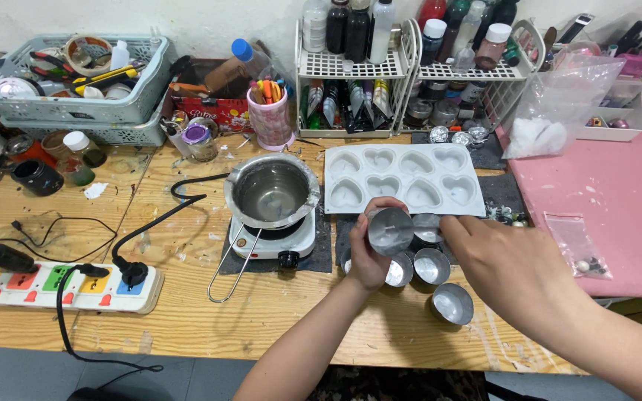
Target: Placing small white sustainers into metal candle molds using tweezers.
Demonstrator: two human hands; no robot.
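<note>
Bright, even light is falling from above, leaving only soft, short shadows under the left hand (369, 256) and the right hand (510, 263). Glare is glinting off the small metal cup (390, 231) in the left hand's fingers and off the steel pot (272, 191) just left of it. Focus is holding sharp around the hands, while the wide lens is bowing the table edge (187, 349) below them.

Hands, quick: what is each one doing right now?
Left hand: closed on a small metal cup, tilted.
Right hand: fingers at that cup; grip cannot be told.
</note>
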